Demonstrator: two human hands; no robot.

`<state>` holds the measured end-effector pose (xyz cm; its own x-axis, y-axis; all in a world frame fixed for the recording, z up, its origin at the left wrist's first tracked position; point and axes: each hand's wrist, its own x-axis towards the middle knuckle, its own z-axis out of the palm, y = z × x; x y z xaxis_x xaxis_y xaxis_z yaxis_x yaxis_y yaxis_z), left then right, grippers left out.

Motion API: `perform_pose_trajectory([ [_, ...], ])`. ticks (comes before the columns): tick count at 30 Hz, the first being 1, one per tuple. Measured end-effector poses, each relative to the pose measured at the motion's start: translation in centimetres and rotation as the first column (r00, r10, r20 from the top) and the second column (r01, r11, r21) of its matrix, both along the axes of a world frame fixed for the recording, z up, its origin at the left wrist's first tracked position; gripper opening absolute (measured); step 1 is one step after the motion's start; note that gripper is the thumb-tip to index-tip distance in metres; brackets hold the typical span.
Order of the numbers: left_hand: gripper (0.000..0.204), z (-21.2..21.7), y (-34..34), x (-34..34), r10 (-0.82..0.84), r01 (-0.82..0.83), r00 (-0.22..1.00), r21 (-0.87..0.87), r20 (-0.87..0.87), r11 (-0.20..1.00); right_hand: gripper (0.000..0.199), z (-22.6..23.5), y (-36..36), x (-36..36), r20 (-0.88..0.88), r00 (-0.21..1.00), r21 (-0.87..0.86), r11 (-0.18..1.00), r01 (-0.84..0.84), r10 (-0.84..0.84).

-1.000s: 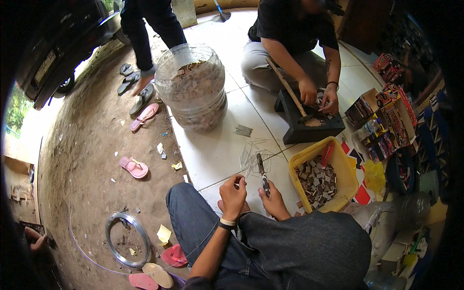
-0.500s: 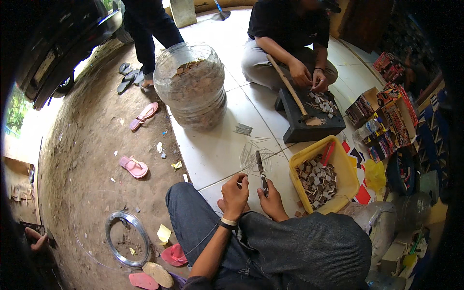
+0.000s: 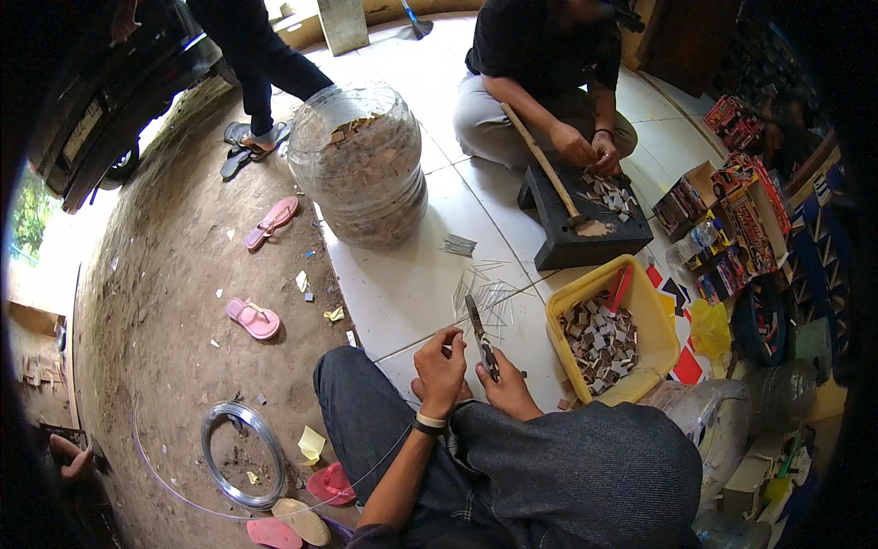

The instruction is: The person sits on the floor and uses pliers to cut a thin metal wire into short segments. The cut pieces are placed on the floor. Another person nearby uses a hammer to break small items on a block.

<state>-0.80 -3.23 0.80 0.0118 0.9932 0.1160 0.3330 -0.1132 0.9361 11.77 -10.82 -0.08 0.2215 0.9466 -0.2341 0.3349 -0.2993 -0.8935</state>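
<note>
A white tiled floor (image 3: 402, 284) meets bare packed dirt (image 3: 165, 302) strewn with pink sandals and scraps; a coil of wire (image 3: 240, 453) lies on the dirt, well to the left of the grips.

The person sits with knees drawn up in dark jeans, both forearms coming in from the lower edge and meeting over the tiles. The left hand (image 3: 442, 371), a pale band at its wrist, has its grip curled, thumb and fingers pressed on something too thin to make out. The right hand (image 3: 508, 389), just beside it and nearly touching, has its grip wrapped shut around the pliers (image 3: 482, 337), whose dark tip points up and away from the person.

Just beyond the pliers' tip, cut wire pieces (image 3: 489, 295) lie scattered, thin, straight and grey. To the right of the grips stands a yellow tub (image 3: 658, 320) filled with small brown and white blocks. Farther off, ahead of the grips, are a large clear jar (image 3: 361, 169) of the same blocks and another person seated at a dark block (image 3: 572, 233) with a hammer.
</note>
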Motion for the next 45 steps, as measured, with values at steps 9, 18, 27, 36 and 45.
perform_pose_trajectory([
  [9, 0.014, 0.0, 0.2, 0.1, 0.016, -0.016, 1.000, -0.018, -0.006, 1.000, 0.028, 0.9, -0.4, -0.4, -0.049, 0.999, 0.008, 1.000, 0.002, -0.001],
  [18, 0.016, 0.2, 0.2, 0.2, 0.031, -0.030, 0.999, -0.026, 0.019, 0.999, 0.032, 1.4, -0.2, -0.3, 0.024, 0.999, -0.091, 0.995, -0.032, 0.034],
  [27, 0.015, 0.0, 0.2, 0.2, 0.002, -0.001, 1.000, -0.010, 0.022, 1.000, 0.034, 1.6, 0.0, -0.5, 0.027, 1.000, -0.091, 0.996, 0.013, -0.011],
  [36, 0.016, -0.3, 0.3, 0.1, 0.038, -0.038, 0.999, -0.029, 0.000, 0.999, 0.039, 1.4, 0.6, 0.0, 0.308, 0.951, -0.080, 0.995, 0.064, -0.036],
  [45, 0.015, 0.1, 0.3, -0.2, 0.063, -0.063, 0.998, -0.033, 0.016, 0.997, 0.052, 1.6, 0.1, 1.1, 0.028, 1.000, -0.061, 0.998, -0.012, 0.014],
])
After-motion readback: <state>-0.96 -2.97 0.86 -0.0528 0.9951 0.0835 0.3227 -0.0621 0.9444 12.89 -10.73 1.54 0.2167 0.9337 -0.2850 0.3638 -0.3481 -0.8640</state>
